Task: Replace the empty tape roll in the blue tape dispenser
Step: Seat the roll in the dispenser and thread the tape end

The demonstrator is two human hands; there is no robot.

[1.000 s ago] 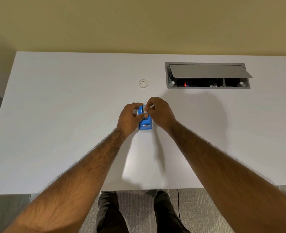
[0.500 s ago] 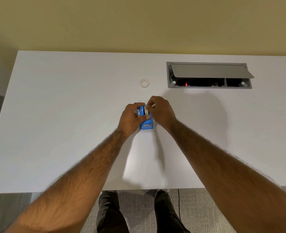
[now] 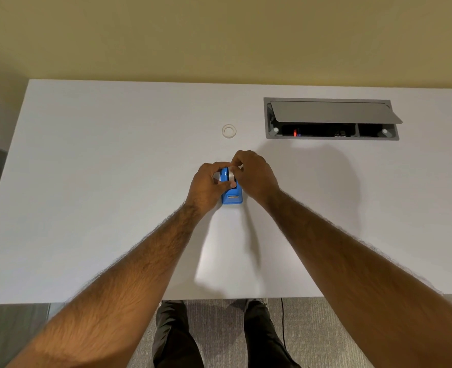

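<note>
Both hands meet over the blue tape dispenser (image 3: 231, 193) in the middle of the white table (image 3: 87, 208). His left hand (image 3: 208, 187) is curled round the dispenser's left side, fingers wrapped behind it and the thumb laid across the top, so it is clearly gripping the blue body. His right hand (image 3: 254, 174) comes in from the right and sits over the far end of the dispenser, its fingertips pinched together on a pale, whitish tape roll (image 3: 230, 176) that stands on edge in the dispenser's cradle. From where I stand I cannot tell whether the roll is fully seated or only resting in the slot, since the fingers hide most of it. The near end of the dispenser, with its small slotted front, pokes out between the two wrists and rests flat on the tabletop.

Both forearms are bare and stretch from the near edge of the table inward toward the centre.

Farther off, well apart from the hands and a little to the left of them, a small empty ring (image 3: 229, 131) of clear or white plastic lies flat on the table by itself. To the right of that, set into the far part of the tabletop, is a grey cable box (image 3: 331, 136) with its lid (image 3: 331, 111) propped open; a small red light shows inside the dark recess.

Below the near edge are grey carpet (image 3: 219, 328) and dark trouser legs (image 3: 174, 338), with a thin black cable (image 3: 283, 325) hanging just right of them.
</note>
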